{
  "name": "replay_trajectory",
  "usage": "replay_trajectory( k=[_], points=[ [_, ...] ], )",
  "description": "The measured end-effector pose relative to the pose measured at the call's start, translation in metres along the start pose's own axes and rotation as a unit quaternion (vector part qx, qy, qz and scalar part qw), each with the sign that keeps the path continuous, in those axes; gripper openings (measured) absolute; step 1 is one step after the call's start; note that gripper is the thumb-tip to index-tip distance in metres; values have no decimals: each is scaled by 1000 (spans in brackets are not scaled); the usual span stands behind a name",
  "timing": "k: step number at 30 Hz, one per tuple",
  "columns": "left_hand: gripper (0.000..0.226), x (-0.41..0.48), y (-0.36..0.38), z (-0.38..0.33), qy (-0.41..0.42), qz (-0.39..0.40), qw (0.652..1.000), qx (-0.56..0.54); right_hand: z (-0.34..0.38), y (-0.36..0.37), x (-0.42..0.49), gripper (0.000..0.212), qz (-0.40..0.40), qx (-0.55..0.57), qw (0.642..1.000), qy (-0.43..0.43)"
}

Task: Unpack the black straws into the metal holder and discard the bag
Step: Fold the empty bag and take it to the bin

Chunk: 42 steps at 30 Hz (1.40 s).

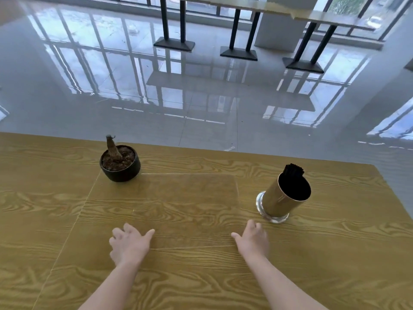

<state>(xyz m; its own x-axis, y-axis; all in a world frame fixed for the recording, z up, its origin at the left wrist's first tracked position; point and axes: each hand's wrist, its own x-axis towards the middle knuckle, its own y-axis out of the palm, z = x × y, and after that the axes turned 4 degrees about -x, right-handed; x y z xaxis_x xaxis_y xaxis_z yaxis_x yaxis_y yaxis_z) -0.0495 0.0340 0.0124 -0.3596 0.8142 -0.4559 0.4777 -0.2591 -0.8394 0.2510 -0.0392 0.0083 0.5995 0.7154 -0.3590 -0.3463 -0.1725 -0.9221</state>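
Bare-skinned, your left hand [129, 245] is hovering low over the desk [201, 283] with its grip loosely spread and holding nothing. Your right hand [253, 239] is doing the same, fingers relaxed and empty, just beside the near corner of the clear plastic bag [190, 204], which is lying flat between your hands and reaching toward the far edge. Just beyond your right hand, the metal holder [282, 199] is standing on its glass base with the black straws [293, 170] sticking out of it. Farther left, a small black potted plant [119, 163] is sitting near the bag's far corner.
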Motion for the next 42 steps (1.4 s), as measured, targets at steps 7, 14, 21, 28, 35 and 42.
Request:
replay_trajectory(
  k=[7,14,21,28,35,42],
  points=[
    [71,5,4,2,-14,3,1000,-7,9,-1,3,37,34,77,995,49],
    [64,6,2,0,-62,2,996,-57,15,-8,4,7,31,181,981,62],
    [64,-2,11,5,-47,10,986,-158,32,-38,-22,17,-164,224,958,-74],
    [41,-5,6,11,-75,14,976,-202,83,-32,-57,18,-281,165,885,-333],
    [27,-6,0,17,-109,4,936,-334,142,21,-81,17,-220,30,835,-503],
    [43,-5,-5,31,-84,36,931,-354,152,58,-92,11,-104,-63,837,-533]
  ],
)
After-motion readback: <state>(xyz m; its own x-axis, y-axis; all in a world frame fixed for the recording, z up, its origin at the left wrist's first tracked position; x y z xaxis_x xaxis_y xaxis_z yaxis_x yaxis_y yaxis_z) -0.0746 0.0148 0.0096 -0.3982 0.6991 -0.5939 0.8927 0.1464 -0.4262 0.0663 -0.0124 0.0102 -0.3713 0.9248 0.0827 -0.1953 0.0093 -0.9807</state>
